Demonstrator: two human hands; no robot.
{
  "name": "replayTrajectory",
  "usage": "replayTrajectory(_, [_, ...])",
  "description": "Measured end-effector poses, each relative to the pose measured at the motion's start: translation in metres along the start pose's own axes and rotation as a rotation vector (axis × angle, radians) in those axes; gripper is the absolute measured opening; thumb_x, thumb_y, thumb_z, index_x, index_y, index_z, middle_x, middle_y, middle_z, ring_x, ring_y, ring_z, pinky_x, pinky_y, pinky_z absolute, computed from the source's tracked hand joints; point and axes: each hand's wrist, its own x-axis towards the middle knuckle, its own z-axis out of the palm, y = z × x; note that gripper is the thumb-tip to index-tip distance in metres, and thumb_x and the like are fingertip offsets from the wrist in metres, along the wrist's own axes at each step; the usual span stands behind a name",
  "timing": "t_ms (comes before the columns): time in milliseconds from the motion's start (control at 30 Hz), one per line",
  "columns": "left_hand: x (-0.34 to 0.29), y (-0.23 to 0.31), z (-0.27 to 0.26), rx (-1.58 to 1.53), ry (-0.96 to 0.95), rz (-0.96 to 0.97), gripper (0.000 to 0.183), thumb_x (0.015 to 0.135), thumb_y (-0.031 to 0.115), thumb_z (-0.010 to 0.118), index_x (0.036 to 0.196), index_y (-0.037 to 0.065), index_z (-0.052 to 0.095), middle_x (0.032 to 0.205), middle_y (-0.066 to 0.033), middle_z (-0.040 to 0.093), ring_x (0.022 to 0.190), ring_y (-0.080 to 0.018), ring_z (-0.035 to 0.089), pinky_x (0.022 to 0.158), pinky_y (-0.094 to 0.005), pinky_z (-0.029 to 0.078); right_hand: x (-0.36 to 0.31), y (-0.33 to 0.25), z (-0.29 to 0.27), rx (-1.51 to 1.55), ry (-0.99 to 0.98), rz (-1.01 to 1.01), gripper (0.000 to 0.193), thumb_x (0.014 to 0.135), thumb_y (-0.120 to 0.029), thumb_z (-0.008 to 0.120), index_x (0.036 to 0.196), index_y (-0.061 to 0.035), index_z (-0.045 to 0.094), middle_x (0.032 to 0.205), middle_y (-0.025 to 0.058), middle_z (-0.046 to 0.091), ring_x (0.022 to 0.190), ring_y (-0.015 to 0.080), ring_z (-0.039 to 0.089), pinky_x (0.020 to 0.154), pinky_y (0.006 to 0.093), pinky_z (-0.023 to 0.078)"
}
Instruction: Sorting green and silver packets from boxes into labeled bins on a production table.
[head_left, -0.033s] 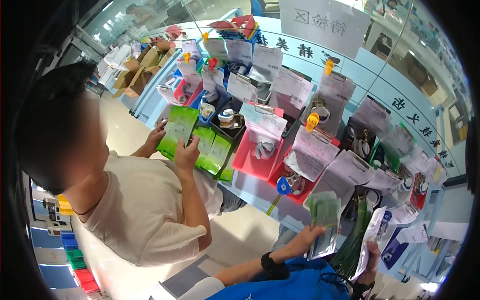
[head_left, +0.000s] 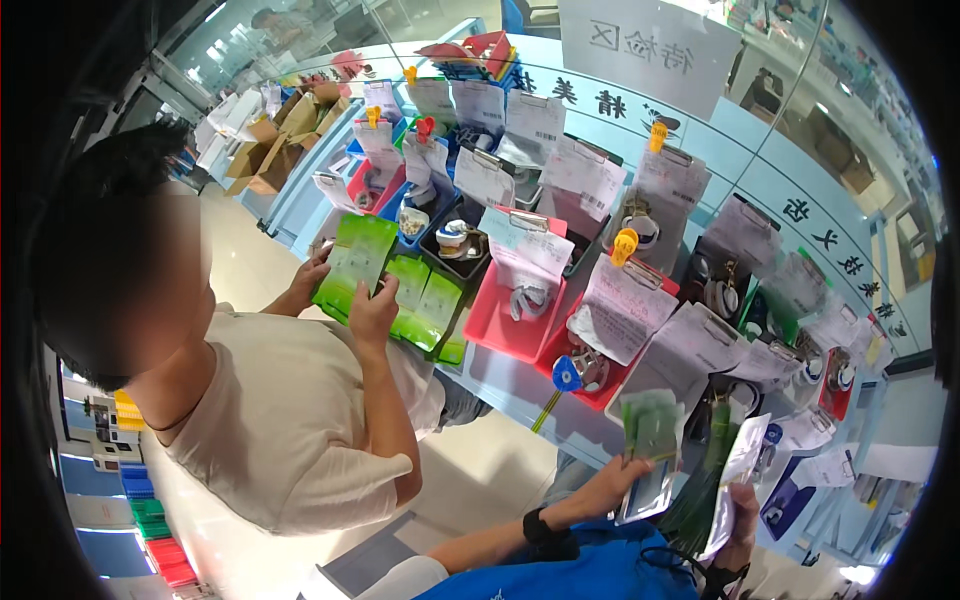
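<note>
My left hand [head_left: 608, 488] comes up from the lower edge with a black wristband on the wrist. It grips a small green packet [head_left: 650, 428] and a clear flat pouch below it. My right hand [head_left: 742, 528] holds a fan of green and white packets [head_left: 722, 478] at the lower right. Both hands hover at the front edge of a blue bench [head_left: 505, 385]. To my left a person in a beige shirt [head_left: 290, 420] holds a green packet [head_left: 352, 262] in both hands above more green packets [head_left: 425, 300].
Red trays [head_left: 505, 325], black trays and blue trays cover the bench, most with a clipped paper sheet [head_left: 620, 305] and small parts inside. Yellow clips [head_left: 625, 243] stick up between them. Cardboard boxes [head_left: 270, 150] stand at the far left. Stacked coloured bins [head_left: 150, 510] sit at the lower left.
</note>
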Motion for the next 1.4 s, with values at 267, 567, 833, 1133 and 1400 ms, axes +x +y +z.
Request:
replayTrajectory(267, [0.006,-0.005,0.007,0.028,0.001,-0.044,0.044,0.104,0.035,0.05,0.127,-0.002,0.058,0.116,-0.0088,0.066,0.102,-0.0138,0.057,0.091,-0.0289,0.045,0.011,-0.013,0.058,-0.295,-0.064,-0.035,0.072,0.071,-0.022,0.076,0.132,0.0052,0.049,0.111,0.0131,0.066,0.094,0.0218,0.067,0.084,0.0337,0.055])
replayTrajectory(567, [0.002,0.007,0.004,0.242,0.214,-0.081,0.041,0.098,0.034,0.064,0.121,-0.001,0.063,0.104,-0.0074,0.07,0.096,-0.0126,0.062,0.084,-0.0297,0.049,0.012,0.004,0.041,-0.47,-0.028,0.016,0.067,0.073,-0.028,0.078,0.127,0.0034,0.053,0.107,0.0095,0.067,0.091,0.0175,0.066,0.08,0.0307,0.054])
replayTrajectory(833, [0.016,-0.006,-0.025,-0.101,0.105,0.176,0.054,0.094,0.036,0.059,0.135,0.001,0.054,0.119,-0.0113,0.064,0.108,-0.0198,0.062,0.096,-0.034,0.05,0.02,0.018,0.004,-0.085,0.119,0.047,0.046,0.085,-0.022,0.066,0.124,-0.0001,0.058,0.106,0.0096,0.068,0.095,0.0215,0.066,0.086,0.0353,0.054])
replayTrajectory(1133, [0.0,0.101,0.0,-0.938,-0.026,0.472,0.094,0.086,0.067,0.057,0.146,-0.001,0.03,0.119,-0.0217,0.053,0.111,-0.036,0.056,0.091,-0.0623,0.052,0.022,0.002,-0.009,0.193,0.041,0.023,0.053,0.087,-0.036,0.062,0.123,0.0038,0.06,0.105,0.0194,0.071,0.085,0.0305,0.072,0.074,0.0403,0.062])
replayTrajectory(1400, [-0.01,0.103,0.009,-0.873,0.059,0.533,0.091,0.09,0.066,0.052,0.148,0.0,0.028,0.122,-0.0241,0.053,0.112,-0.0374,0.056,0.093,-0.0636,0.05,0.019,0.014,-0.027,0.119,0.094,0.011,0.057,0.085,-0.036,0.067,0.125,0.0043,0.058,0.106,0.0187,0.071,0.085,0.03,0.071,0.078,0.0399,0.061])
